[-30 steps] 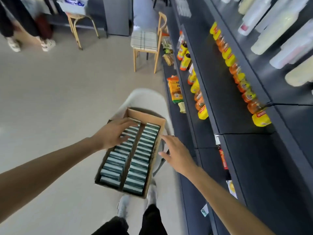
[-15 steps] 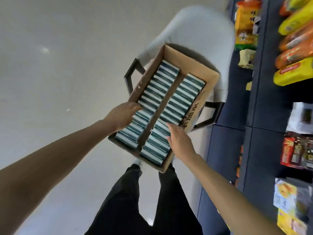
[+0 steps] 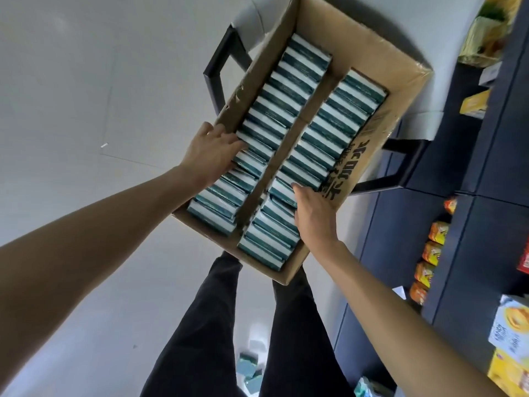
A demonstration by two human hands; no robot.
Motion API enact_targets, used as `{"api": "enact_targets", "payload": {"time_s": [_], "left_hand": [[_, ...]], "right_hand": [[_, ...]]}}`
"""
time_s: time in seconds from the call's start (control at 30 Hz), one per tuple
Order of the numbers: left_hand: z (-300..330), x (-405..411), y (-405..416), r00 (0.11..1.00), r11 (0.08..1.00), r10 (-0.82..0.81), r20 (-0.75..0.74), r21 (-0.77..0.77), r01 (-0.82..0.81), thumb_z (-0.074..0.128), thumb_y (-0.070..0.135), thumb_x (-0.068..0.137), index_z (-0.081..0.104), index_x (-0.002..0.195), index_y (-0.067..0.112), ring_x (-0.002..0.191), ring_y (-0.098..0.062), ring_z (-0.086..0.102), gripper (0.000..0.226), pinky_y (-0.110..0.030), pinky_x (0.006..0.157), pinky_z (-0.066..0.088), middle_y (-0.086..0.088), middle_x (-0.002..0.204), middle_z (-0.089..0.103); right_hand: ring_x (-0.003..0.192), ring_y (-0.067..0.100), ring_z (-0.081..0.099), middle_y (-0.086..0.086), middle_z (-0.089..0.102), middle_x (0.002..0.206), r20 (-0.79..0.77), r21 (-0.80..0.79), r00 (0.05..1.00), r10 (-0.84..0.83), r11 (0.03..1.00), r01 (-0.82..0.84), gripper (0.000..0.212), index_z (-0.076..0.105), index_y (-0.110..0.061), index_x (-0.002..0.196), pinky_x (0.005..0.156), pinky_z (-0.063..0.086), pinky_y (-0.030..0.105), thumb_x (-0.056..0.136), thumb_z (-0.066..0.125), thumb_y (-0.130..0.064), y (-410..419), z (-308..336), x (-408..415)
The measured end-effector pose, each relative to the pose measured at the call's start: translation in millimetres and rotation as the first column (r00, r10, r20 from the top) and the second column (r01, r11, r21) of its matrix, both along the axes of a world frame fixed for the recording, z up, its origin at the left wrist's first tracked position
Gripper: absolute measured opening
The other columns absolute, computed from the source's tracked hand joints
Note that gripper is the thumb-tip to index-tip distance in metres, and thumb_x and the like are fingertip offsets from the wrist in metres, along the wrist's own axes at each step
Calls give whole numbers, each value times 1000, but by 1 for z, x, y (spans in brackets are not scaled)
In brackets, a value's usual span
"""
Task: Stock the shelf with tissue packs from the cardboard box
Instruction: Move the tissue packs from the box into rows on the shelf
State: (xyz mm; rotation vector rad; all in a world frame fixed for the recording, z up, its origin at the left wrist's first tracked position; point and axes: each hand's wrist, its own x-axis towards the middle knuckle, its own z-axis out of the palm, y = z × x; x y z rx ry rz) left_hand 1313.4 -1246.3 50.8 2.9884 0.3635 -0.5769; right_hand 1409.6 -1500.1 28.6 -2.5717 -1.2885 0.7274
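On the white seat of a black-framed chair [image 3: 220, 70]: one open cardboard box [image 3: 369, 44], its near corner overhanging above the person's dark trouser legs.

Contents: tissue packs [image 3: 289, 90], teal with white edges, stood on edge in two rows with a bare cardboard strip between; both rows look full.

Left hand [image 3: 210, 156]: at the box's left wall, fingers reaching onto packs of the left row, one pack there tilted up. Whether the fingers have closed on it cannot be told.

Right hand [image 3: 315, 216]: at the right wall toward the near end, fingers curled in over the top of the right row; no pack seen lifted, grasp not confirmable.

Shelf [image 3: 501, 156]: dark unit to the right, carrying orange and yellow snack packets [image 3: 436, 232] and yellow-and-white cartons [image 3: 512, 325] on its lower levels. No tissue packs visible on it; stocking judged barely begun.

Floor: small teal items [image 3: 247, 368] beside the person's feet, possibly fallen packs; too blurred to confirm.

Risks: packs sit tight, so pulling one may drag neighbours up and spill them over the wall. Pressing on the overhanging near corner could tip the box off the seat.

Writing: large black characters printed on the box's right outer wall, seen upside down, not legible. Carton lettering blurred; no brand readable.
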Motion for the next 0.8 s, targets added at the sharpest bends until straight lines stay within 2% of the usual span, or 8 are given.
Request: {"api": "enact_targets", "payload": {"time_s": [0.17,0.27,0.5,0.67,0.8], "left_hand": [[-1,5,1,998,999,-46,-43,20,47,77,39,82,62,126,27,108,-25,51,49,-37,90,31,7,116,67],[5,3,2,999,999,-48,-23,23,49,73,42,86,59,128,29,111,-24,49,47,-37,91,32,8,119,67],[59,3,7,989,1000,-17,146,-20,20,69,35,89,58,129,27,128,-33,47,42,-49,107,26,-2,126,64],[120,13,9,956,991,-16,293,-120,54,57,36,96,53,134,29,121,-31,53,39,-48,106,29,-1,126,62],[181,26,2,909,975,-67,410,-167,147,53,36,100,54,135,26,114,-28,57,36,-44,99,37,1,125,65]], "right_hand": [[94,26,66,11,69,107,-12,-25,998,-64,998,63,49,59,-3,125,77,55,33,79,76,3,8,4,2],[89,25,68,10,70,101,-4,-4,996,-93,996,93,46,62,-3,119,74,57,33,77,79,2,7,15,3],[86,26,65,8,67,96,14,87,981,-195,977,193,41,61,-7,116,66,57,36,79,78,-2,2,63,5],[90,26,63,5,64,102,37,200,961,-273,944,261,43,60,-10,117,71,56,38,78,76,0,-4,111,3],[95,21,58,-1,59,107,92,292,923,-373,897,333,40,57,-16,119,73,54,33,84,70,-4,-17,167,1]]}}
